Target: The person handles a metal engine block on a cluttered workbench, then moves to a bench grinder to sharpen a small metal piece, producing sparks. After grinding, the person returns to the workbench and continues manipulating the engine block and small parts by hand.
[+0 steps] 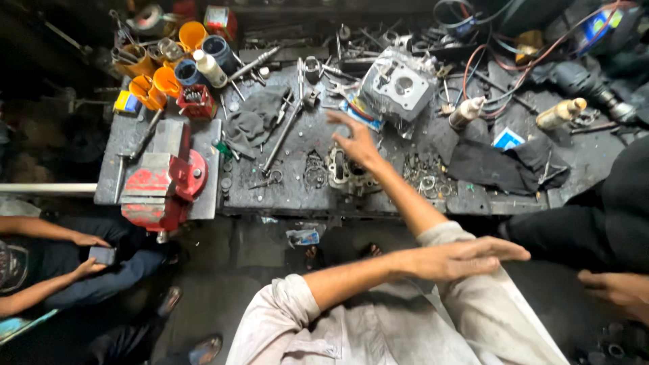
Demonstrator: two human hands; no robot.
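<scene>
Right hand over engine part, both grips released.

My right hand point(357, 143) hovers, fingers spread, above the metal engine part point(346, 172) lying mid-surface point(297, 192), holding nothing. My left hand point(466, 258) lies flat across my right sleeve, empty. Grey cylinder block point(399, 86) sits behind; red vise point(162, 182) at left.

Grimy workbench point(297, 196) – red vise point(162, 179); dark rags point(503, 165); cylinder head point(399, 84); orange cups point(155, 81); scattered tools.
</scene>
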